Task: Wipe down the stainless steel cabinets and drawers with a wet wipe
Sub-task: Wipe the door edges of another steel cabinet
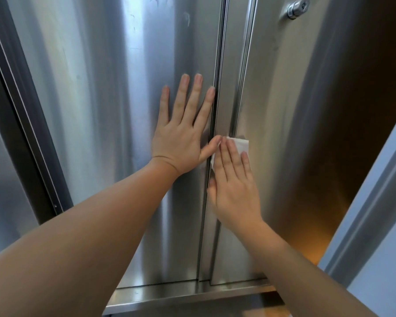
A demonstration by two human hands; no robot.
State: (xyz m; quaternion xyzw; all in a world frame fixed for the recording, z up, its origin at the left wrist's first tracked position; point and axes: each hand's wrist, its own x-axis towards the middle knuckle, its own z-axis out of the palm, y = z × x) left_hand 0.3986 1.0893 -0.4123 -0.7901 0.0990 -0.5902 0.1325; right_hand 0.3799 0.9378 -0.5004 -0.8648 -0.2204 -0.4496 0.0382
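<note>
The left cabinet door (pixel 114 110) is seen in brushed silver-grey steel, streaked vertically with pale bluish-white bands of reflected light and faint smudges near the top. The right cabinet door (pixel 284 133) is shaded from silver at its inner edge to warm brown and amber-orange lower down. The wet wipe (pixel 241 144) is plain white. The lock (pixel 298 8) is finished in shiny chrome silver. The frame (pixel 25 124) is rendered dark grey.
</note>
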